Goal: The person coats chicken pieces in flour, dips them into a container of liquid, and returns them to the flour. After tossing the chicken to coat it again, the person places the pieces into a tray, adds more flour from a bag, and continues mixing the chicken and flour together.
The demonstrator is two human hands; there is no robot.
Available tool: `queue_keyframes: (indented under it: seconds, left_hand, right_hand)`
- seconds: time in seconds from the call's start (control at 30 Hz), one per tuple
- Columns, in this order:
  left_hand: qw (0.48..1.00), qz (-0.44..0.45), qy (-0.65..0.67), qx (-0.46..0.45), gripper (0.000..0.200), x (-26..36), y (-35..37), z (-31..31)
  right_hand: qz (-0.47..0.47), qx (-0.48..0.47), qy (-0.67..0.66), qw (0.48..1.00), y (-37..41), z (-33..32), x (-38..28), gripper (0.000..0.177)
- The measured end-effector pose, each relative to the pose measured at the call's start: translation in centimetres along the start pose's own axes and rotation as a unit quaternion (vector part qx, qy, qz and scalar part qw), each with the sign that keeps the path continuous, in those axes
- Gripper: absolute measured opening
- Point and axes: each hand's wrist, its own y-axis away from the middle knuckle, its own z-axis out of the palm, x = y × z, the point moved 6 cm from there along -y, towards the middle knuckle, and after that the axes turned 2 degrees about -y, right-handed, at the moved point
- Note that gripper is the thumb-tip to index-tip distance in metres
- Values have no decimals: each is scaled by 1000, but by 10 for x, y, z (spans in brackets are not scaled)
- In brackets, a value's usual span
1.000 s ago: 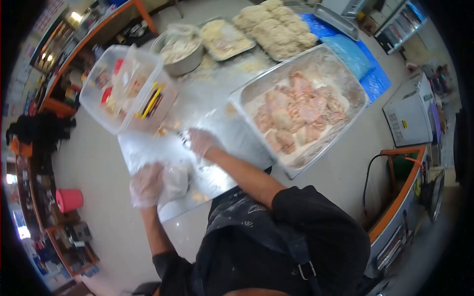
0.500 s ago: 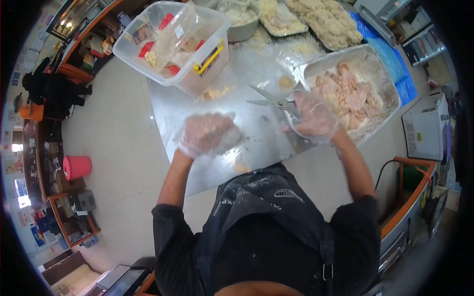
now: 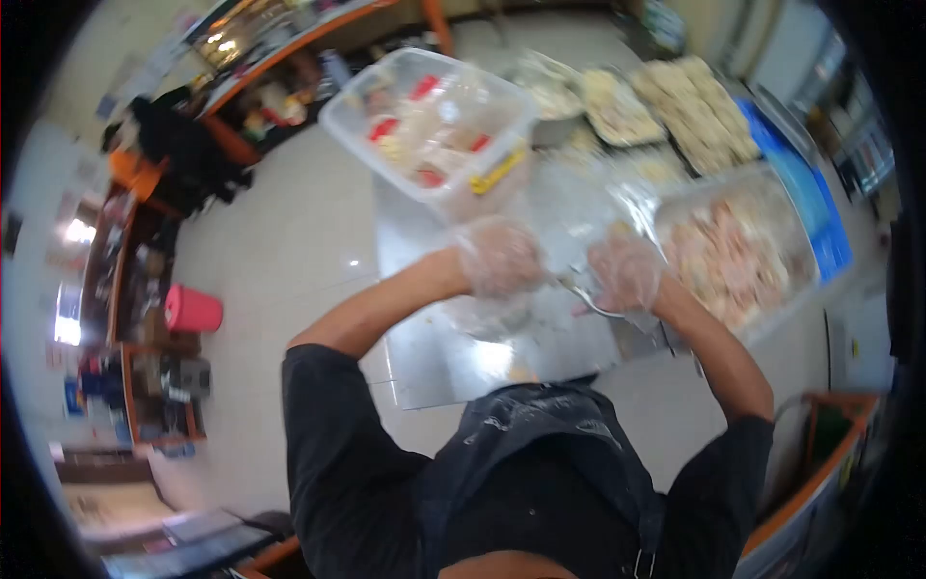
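My right hand, in a clear plastic glove, is closed on the handles of a pair of metal scissors. The scissors point left, and their blade tips end at or behind my left hand. That hand is gloved too, blurred, with its fingers curled in; what they hold is hidden. Just below it, on the metal table, lies a pale, clear plastic bag. To the right of my right hand stands a metal tray of raw chicken pieces.
A clear plastic bin with red-marked packets stands at the table's far left. Behind are a bowl, a tray of pale food and a tray of breaded pieces. A pink bucket stands on the floor; a person is farther off.
My left hand has moved away from me and toward the scissors. The scissors, open before, now reach my left hand. The whole view has shifted, and the bag now shows below my left hand.
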Motion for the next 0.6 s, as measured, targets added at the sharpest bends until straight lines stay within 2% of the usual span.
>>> queue_keyframes:
  seconds: [0.03,0.07,0.17,0.23,0.33,0.4,0.47,0.5,0.53,0.6]
  left_hand:
    - [895,47,-439,72,11,24,-3,1]
    - [831,46,-553,42,11,43,-5,7]
    - [831,22,-552,62,13,41,-3,13]
    - [855,39,-509,92,10,46,-11,9]
    - [884,65,-446,127,6,40,-10,4]
    - [911,88,-365,167,11,37,-2,-11]
    - [913,65,-353,193,14,46,7,-25]
    - [897,28,-398,191,13,47,6,-24]
    - [900,32,-386,201,11,47,9,-23]
    - [900,34,-372,225,8,50,14,-26]
  right_hand:
    - [21,-72,16,997,-6,5,0,81]
    - [16,-64,23,998,-11,3,-3,81]
    - [4,-45,31,998,-11,-6,-16,83]
    - [-30,-26,17,999,-22,-29,-46,83]
    - [9,-89,-1,996,-33,-29,-57,79]
    - [24,-157,64,985,-45,-12,-49,79]
    - [-3,-56,55,997,-48,-24,-62,79]
    - [-35,-35,33,998,-53,-21,-70,82]
    - [-69,-5,16,997,-62,-22,-76,87]
    - [-37,-86,18,995,-74,-20,-72,87]
